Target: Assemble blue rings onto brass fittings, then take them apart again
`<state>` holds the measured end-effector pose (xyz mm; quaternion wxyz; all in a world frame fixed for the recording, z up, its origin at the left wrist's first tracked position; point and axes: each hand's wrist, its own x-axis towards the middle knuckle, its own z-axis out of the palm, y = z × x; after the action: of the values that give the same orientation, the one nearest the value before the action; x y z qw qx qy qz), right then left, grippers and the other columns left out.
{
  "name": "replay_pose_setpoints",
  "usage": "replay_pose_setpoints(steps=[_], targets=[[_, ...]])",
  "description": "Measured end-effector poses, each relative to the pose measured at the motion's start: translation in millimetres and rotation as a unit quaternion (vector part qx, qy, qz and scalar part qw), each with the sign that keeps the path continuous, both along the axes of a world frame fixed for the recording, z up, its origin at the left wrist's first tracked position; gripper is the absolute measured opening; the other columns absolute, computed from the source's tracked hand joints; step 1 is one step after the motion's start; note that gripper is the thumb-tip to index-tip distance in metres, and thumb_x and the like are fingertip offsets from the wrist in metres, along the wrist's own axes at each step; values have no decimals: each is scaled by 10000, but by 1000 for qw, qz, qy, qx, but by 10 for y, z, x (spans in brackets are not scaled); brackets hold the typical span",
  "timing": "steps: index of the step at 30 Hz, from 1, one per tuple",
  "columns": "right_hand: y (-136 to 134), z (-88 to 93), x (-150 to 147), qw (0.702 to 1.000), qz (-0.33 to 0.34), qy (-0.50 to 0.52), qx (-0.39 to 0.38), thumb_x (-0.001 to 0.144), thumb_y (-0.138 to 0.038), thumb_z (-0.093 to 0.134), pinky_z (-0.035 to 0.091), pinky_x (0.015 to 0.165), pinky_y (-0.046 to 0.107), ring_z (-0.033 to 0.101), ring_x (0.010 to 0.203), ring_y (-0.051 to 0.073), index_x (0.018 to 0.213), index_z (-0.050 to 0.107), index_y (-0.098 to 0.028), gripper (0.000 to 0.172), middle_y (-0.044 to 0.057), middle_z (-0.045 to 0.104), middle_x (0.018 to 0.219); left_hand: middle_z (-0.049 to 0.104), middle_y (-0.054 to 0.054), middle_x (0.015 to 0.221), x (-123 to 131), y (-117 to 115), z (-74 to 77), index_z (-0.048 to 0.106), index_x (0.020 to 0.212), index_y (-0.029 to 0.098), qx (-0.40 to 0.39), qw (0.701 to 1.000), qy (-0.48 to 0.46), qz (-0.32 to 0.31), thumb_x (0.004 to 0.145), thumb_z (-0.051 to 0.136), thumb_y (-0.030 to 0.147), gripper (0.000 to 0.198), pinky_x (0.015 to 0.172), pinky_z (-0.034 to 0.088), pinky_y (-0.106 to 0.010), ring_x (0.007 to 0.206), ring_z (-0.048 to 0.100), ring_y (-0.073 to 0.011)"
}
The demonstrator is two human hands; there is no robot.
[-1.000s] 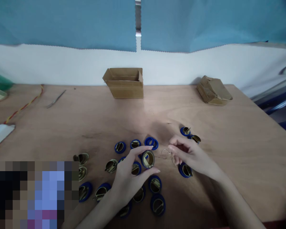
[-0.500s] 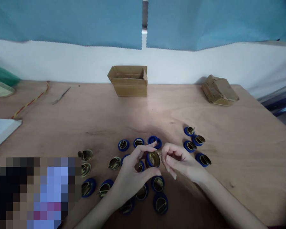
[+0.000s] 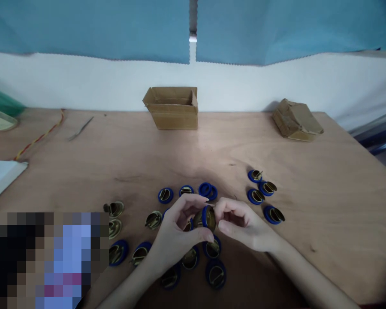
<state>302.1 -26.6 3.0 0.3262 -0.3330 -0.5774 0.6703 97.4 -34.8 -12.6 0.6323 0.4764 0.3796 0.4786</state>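
Hands, two, bare, above the near part of the desk (image 3: 141,148). Left hand (image 3: 176,236): thumb and fingers in a half-open curve, gripping one blue-banded brass-coloured fitting (image 3: 211,219), raised above others of its kind. Right hand (image 3: 244,224): fingers curled nearly closed, tips at the fitting's mouth; from where I stand I cannot tell whether they pinch anything. Changed within the last second: the right hand, then apart with a thin wire loop, has come in to the fitting; both hands, I judge, now serve one piece. Adjacent: two overlapping blue rings (image 3: 205,189), just beyond the left fingertips; four blue-collared fittings (image 3: 273,215), at right. Rear: open cardboard box (image 3: 176,119); crumpled cardboard box (image 3: 296,121).
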Motion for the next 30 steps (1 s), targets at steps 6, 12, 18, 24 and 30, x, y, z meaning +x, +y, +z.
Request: replay_pose_setpoints(steps=[6, 12, 18, 24, 30], targets=[[-35, 51, -55, 998, -29, -43, 44, 943, -307, 637, 313, 560, 239, 392, 625, 102, 822, 528, -202, 194, -42, 464, 725, 722, 9, 925, -2, 10, -10, 720, 1009, 250, 10, 1000, -12, -13, 622, 962, 220, 456, 785, 516, -226, 872, 672, -150], [-61, 70, -88, 989, -53, -71, 116, 943, -244, 616, 366, 592, 242, 456, 644, 107, 825, 534, -205, 149, -38, 505, 724, 724, 25, 960, 3, -4, -11, 703, 1017, 276, 11, 999, -27, -20, 665, 937, 188, 432, 824, 497, -209, 921, 672, -136], [-56, 89, -86, 967, -79, -121, 212, 931, -158, 617, 418, 610, 230, 508, 654, 103, 814, 536, -205, 150, -41, 528, 725, 703, -16, 1006, 6, -16, -39, 674, 1081, 253, 18, 999, -32, -35, 810, 840, 289, 319, 847, 504, -242, 941, 658, -149], [-108, 33, -120, 903, -94, -188, 375, 977, -147, 611, 471, 608, 246, 558, 686, 124, 904, 589, -175, 81, 8, 601, 804, 702, -68, 1033, -1, 41, 32, 682, 984, 209, 45, 999, 0, -7, 983, 629, 346, 147, 905, 509, -290, 1002, 655, -177], [-161, 19, -173, 804, -100, -268, 522, 1032, -171, 532, 565, 698, 286, 642, 757, 167, 908, 659, -137, 181, 54, 679, 803, 716, -66, 1069, -56, 65, 79, 681, 898, 203, 42, 998, -15, -54, 999, 606, 300, 159, 891, 516, -270, 1000, 664, -166]])
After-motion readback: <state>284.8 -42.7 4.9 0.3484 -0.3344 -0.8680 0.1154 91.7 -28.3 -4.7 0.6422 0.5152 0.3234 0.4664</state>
